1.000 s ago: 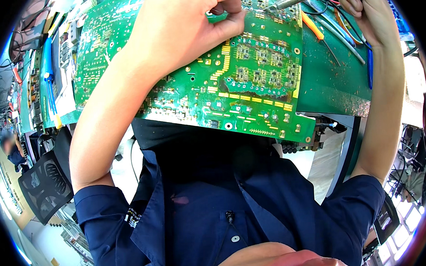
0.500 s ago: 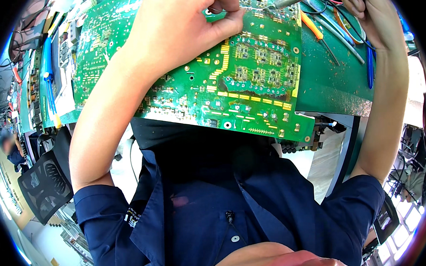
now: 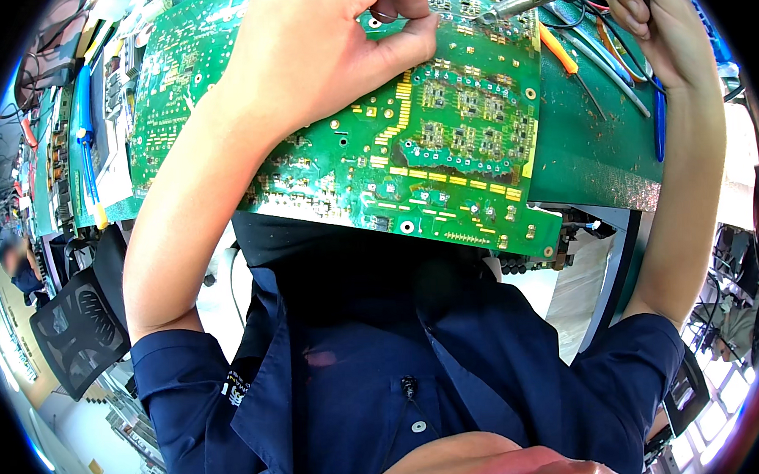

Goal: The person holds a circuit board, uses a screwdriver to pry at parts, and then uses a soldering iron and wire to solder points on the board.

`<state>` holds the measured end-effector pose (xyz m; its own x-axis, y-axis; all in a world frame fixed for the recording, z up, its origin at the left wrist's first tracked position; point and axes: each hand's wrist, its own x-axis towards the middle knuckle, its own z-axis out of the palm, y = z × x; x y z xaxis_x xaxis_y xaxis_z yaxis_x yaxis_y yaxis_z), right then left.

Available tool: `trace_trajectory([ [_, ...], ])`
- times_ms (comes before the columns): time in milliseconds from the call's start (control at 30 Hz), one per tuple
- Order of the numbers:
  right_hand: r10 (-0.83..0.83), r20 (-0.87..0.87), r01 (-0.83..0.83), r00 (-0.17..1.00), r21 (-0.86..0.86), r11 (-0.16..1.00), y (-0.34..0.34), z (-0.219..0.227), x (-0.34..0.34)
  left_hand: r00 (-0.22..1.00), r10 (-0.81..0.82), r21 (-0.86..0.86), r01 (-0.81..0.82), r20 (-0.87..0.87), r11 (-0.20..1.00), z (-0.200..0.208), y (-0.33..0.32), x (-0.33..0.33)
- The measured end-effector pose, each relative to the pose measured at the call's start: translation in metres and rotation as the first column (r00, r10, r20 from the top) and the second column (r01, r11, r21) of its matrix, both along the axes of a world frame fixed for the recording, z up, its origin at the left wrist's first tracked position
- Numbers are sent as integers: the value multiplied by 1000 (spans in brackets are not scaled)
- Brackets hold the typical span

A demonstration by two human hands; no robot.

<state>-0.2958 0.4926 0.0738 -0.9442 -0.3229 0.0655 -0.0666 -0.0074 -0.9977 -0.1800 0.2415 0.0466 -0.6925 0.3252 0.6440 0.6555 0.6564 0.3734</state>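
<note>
A large green circuit board (image 3: pixel 309 168) lies on the bench and juts past its front edge. My left hand (image 3: pixel 317 62) rests over the board, thumb and forefinger pinched on a thin solder wire (image 3: pixel 382 14). Up at the right, my right hand (image 3: pixel 663 38) grips a soldering iron (image 3: pixel 526 0) by its dark handle. The iron's metal tip points left and meets the board's far part, just right of my left fingertips. Part of my left fingers and the upper edge of the board lie outside the view.
Right of the board, an orange-handled screwdriver (image 3: pixel 558 48), a grey rod-shaped tool (image 3: pixel 614 74) and a blue pen-like tool (image 3: pixel 660 127) lie on the green mat (image 3: pixel 579 160). A blue-and-yellow tool (image 3: pixel 88 148) lies at left. An office chair (image 3: pixel 78 322) stands behind on the left.
The soldering iron's tip has shifted very slightly right and down. My left hand keeps its pinch and has barely moved.
</note>
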Motion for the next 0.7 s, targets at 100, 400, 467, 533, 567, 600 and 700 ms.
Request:
trace_trajectory([
  [100,2,7,-2,1000,15,1000,6,-2,-6,998,-31,-42,29,-49,999,0,0,-1],
  [400,-61,-74,66,995,72,995,-6,6,9,999,-29,-80,28,-13,996,-5,0,-2],
  [467,-55,-80,61,995,66,996,-1,6,8,999,-34,-73,34,-5,997,-4,2,-2],
  [533,-40,-86,43,995,41,998,-9,11,17,999,-33,-75,32,-7,997,-6,1,-2],
  [567,-32,-92,36,995,31,999,-12,13,20,1000,-28,-85,27,-12,996,-6,0,-1],
  [600,-31,-103,34,994,32,999,-12,13,21,999,-27,-93,25,-18,995,-6,1,-1],
  [700,-21,-131,30,991,67,997,-6,8,12,999,-15,-126,10,-39,992,-4,2,-1],
])
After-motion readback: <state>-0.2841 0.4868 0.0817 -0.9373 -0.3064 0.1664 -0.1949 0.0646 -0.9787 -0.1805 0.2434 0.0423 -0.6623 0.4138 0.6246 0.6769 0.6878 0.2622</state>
